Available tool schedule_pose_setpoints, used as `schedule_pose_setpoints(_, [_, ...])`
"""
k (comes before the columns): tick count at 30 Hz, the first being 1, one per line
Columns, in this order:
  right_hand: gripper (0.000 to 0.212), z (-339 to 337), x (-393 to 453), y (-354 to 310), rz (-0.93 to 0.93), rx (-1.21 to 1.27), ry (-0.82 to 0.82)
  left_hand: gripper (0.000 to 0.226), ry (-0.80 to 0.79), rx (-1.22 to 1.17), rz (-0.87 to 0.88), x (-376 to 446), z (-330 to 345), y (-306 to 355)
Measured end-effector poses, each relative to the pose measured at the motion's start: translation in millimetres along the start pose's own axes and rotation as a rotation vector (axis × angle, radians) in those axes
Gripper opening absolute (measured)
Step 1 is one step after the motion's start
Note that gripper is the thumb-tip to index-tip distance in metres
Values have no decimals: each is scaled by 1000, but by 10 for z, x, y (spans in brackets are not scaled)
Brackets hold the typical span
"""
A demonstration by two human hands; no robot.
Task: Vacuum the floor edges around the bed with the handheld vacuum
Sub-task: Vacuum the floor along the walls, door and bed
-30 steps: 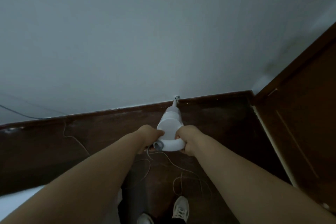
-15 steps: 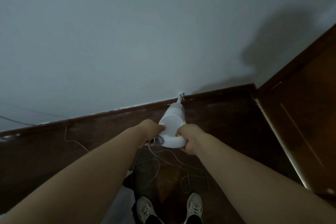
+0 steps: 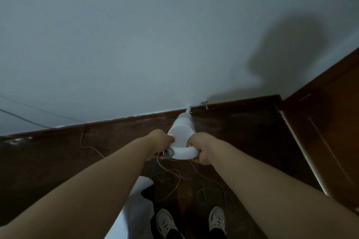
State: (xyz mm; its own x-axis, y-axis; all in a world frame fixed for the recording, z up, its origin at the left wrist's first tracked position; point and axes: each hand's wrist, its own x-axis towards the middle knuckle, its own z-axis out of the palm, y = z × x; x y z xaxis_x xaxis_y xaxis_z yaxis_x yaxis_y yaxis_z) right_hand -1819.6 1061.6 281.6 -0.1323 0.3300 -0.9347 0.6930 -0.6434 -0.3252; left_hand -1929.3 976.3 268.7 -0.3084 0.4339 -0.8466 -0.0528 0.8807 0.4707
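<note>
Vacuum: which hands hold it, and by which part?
Both. The left hand and right hand grip opposite ends of the vacuum's curved rear handle.

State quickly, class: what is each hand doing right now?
Left hand: closed on the white plastic handheld vacuum, at the corded end of its looped grip.
Right hand: closed on the same grip.

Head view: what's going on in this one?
A person stands on a dark wooden floor facing a pale wall, holding a white handheld vacuum with both hands. The left hand and the right hand each grip an end of its curved handle. The nozzle points at the seam where the floor meets the wall. A thin cord trails from the handle and loops on the floor near the person's shoes. A wooden panel stands to the right.
</note>
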Motion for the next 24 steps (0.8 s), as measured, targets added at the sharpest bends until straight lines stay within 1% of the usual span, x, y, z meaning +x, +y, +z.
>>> schedule_pose_setpoints(6, [55, 311, -103, 2, 15, -49, -31, 38, 31, -52, -30, -90, -208, -300])
schedule_pose_setpoints(14, [53, 591, -185, 25, 18, -117, -95, 38, 69, -125, -40, -216, -368, -545])
schedule_pose_setpoints(24, [38, 867, -436, -8, 29, -141, -74, 36, 111, -174, -50, -337, -552, -799])
